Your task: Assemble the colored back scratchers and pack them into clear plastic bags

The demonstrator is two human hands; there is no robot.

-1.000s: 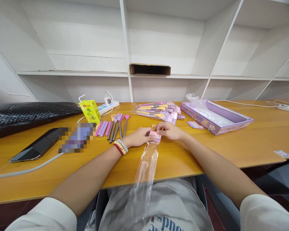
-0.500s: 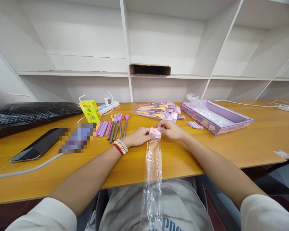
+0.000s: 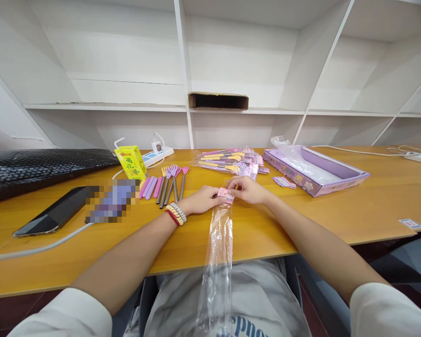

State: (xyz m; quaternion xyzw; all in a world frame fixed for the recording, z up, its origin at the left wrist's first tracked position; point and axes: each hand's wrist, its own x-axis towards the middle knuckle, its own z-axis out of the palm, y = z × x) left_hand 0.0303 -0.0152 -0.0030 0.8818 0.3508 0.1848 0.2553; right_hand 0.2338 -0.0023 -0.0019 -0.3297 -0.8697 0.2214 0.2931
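Observation:
My left hand (image 3: 206, 199) and my right hand (image 3: 247, 189) meet over the table, both closed on the pink printed header card at the top of a long clear plastic bag (image 3: 220, 234). The left thumb presses the card's face; the right fingers pinch its upper right edge. The bag hangs down over the table edge onto my lap and looks flat. Left of my hands lie several back scratchers with metal rods and claw heads (image 3: 173, 182), beside several pink and purple handle grips (image 3: 150, 188). Beyond my hands is a pile of bagged back scratchers (image 3: 228, 159).
A purple display box (image 3: 323, 187) with clear plastic in it stands to the right, near some loose printed cards (image 3: 284, 182). On the left are a yellow drink carton (image 3: 131, 162), a phone (image 3: 56, 213), a cable and a black bag (image 3: 42, 168). Behind is a power strip (image 3: 159, 155).
The hanging bag has swung slightly to the left at its lower end. My hands keep hold of the header card, with the right fingers shifted a little.

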